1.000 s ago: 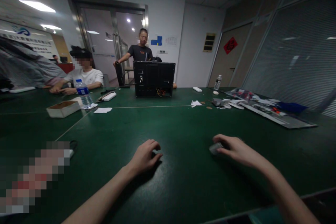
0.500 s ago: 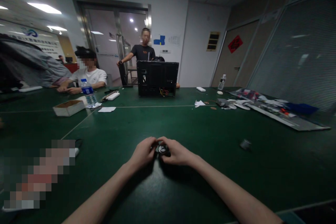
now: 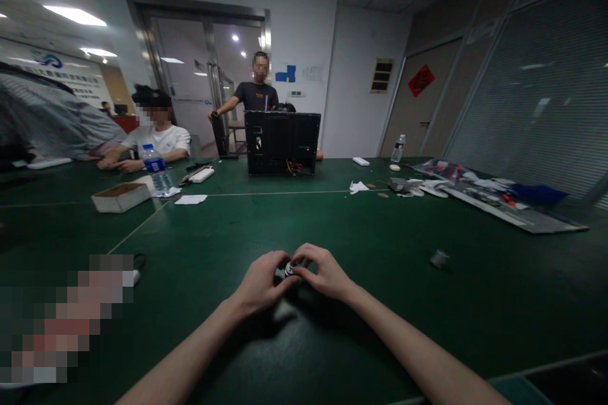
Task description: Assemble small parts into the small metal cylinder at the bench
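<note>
Between both hands, just above the green table (image 3: 356, 228), is a small round part (image 3: 289, 269), silver and dark; its exact kind is too small to make out. My left hand (image 3: 263, 280) curls around its left side, with fingertips and thumb touching it. From the right, my right hand (image 3: 323, 273) pinches it between thumb and fingers. The fingers cover much of the part. Farther right on the table lies a small grey cylindrical piece (image 3: 440, 259), slightly blurred.
A black-backed screen (image 3: 282, 142) stands across the table. Left are an open cardboard box (image 3: 121, 198), a water bottle (image 3: 156, 169) and a pixelated item (image 3: 71, 316). Paper scraps and a littered board (image 3: 517, 209) lie right. A seated person and a standing person are beyond.
My left thumb has come in beneath the round part, and my right fingers have shifted into a pinch on it. The part has turned, showing less of its face. The view has moved slightly.
</note>
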Motion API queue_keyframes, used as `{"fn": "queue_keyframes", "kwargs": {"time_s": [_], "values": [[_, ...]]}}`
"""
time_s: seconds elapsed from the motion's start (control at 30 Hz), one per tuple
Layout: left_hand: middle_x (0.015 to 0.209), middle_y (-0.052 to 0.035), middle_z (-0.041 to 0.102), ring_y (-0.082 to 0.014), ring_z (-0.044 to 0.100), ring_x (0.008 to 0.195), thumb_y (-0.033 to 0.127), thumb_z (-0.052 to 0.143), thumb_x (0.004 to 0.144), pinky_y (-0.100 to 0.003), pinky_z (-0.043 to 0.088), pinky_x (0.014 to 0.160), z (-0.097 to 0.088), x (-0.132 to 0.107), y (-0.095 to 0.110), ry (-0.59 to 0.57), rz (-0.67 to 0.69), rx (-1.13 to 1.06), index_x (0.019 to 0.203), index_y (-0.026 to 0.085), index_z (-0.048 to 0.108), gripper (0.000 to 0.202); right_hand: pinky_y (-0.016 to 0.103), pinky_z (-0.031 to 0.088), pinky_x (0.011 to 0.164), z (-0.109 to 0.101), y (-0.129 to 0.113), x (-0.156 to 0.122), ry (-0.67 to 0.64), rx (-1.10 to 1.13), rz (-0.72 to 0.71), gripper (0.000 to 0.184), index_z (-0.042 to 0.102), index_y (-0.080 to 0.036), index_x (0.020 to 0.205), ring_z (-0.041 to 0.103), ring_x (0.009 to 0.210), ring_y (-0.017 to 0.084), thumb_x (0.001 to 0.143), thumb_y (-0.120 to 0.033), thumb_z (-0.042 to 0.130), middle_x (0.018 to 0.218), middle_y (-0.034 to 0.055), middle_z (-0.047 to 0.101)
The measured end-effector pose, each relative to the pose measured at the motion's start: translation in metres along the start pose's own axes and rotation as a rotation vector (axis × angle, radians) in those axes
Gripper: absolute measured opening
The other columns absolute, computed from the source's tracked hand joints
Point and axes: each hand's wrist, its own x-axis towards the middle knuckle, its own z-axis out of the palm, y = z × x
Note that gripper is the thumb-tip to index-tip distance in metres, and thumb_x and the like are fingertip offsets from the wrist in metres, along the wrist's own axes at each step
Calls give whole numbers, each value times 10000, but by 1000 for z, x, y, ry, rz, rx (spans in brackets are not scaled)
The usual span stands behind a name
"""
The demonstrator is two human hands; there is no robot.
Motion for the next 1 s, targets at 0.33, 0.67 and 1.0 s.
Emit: {"fn": "queue_keyframes", "kwargs": {"time_s": [0.33, 0.67, 1.0], "values": [[897, -44, 598, -191, 541, 820, 266, 565, 777, -271, 419, 716, 5, 0, 0, -39, 22, 28, 962, 183, 567, 203, 245, 475, 674, 10, 2, 2, 55, 89, 112, 44, 613, -173, 760, 587, 751, 132, 768, -204, 643, 807, 13, 603], [928, -57, 606, -193, 551, 846, 262, 546, 795, -278, 427, 754, 5, -1, 3, -45, 55, -3, 985, 177, 571, 209, 241, 452, 673, 9, 1, 3, 60, 69, 146, 19, 634, -169, 738, 578, 741, 127, 756, -167, 642, 788, 7, 606], [877, -53, 594, -191, 535, 795, 236, 528, 779, -275, 416, 716, 5, -1, 4, -52, 60, -28, 939, 174, 557, 174, 266, 453, 744, 7, -2, 2, 26, 68, 45, 65, 631, -182, 768, 577, 779, 139, 805, -148, 591, 818, 18, 602]]}}
